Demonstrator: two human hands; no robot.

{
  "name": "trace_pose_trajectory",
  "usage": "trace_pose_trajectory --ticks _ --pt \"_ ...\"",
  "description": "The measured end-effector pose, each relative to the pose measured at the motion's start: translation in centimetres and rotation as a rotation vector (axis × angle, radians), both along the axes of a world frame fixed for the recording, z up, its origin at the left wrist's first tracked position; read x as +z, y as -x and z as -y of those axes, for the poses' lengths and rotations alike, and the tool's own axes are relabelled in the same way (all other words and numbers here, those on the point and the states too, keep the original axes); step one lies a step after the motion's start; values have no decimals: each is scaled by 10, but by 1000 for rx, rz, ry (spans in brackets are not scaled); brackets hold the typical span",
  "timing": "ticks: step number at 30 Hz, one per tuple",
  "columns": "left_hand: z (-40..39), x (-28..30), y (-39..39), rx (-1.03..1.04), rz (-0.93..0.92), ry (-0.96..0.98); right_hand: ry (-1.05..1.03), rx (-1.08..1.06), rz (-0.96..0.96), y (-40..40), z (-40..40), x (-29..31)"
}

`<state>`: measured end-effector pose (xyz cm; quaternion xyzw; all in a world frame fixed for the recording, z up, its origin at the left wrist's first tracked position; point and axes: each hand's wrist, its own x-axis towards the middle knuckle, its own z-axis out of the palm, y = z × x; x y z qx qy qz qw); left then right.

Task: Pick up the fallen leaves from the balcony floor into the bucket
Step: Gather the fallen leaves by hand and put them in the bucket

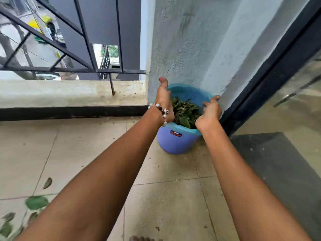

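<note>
A blue bucket (177, 141) is set on the tiled balcony floor (173, 197), in the far corner where the grey wall (191, 49) meets a dark door frame (271, 73). The bucket is seen partly filled with green leaves (185, 113), piled inside below the rim. Both arms are stretched out over the bucket mouth. The left hand (164, 101) is held edge-on above the bucket's left rim, fingers extended and released, nothing grasped; a beaded bracelet (161, 111) is worn at that wrist. The right hand (209, 113) is held over the right rim, fingers loosely bent and spread, thumb raised toward the wall; no leaf is seen in its grasp. More fallen leaves (36, 202) are left on the floor near its front left corner, somewhat blurred, well apart from the bucket. A black metal railing (69, 70) is mounted along a concrete ledge (69, 91) at the floor's far edge. A dark mat (278, 171) is laid by the door, just right of the bucket.
</note>
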<state>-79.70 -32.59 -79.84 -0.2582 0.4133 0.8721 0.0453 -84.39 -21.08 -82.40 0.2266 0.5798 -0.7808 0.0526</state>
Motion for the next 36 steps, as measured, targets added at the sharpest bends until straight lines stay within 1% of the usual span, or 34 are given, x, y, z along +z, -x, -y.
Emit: trace_pose_trajectory --ticks 2,5,9,13,17,21,24,25,28,29,31,33,36 --pt "5 4 -11 13 -28 9 57 -6 -72 0 5 4" --pt "22 8 -35 51 -91 -11 178 73 -144 -23 27 19" --pt "60 12 -89 130 -78 104 288 227 -162 -68 70 35" --pt "113 -1 -160 306 2 173 377 397 -94 -117 121 30" --pt "163 -24 -236 504 125 235 308 637 19 -169 175 5" --pt "208 -47 -317 712 242 272 52 939 15 -226 225 -23" --pt "228 -71 -367 784 341 275 -193 1193 -62 -262 247 -55" --pt "232 -80 -384 787 374 277 -285 1290 -118 -272 253 -70" --pt "237 -108 -424 791 465 293 -714 1550 -386 -293 265 -111" --pt "237 -116 -434 797 496 297 -867 1612 -488 -298 269 -124" --pt "236 -135 -456 802 541 287 -1080 1704 -658 -312 277 -147" --pt "236 -150 -472 792 571 282 -1188 1784 -720 -325 280 -165" --pt "238 -164 -485 776 581 298 -1292 1896 -799 -336 287 -183"
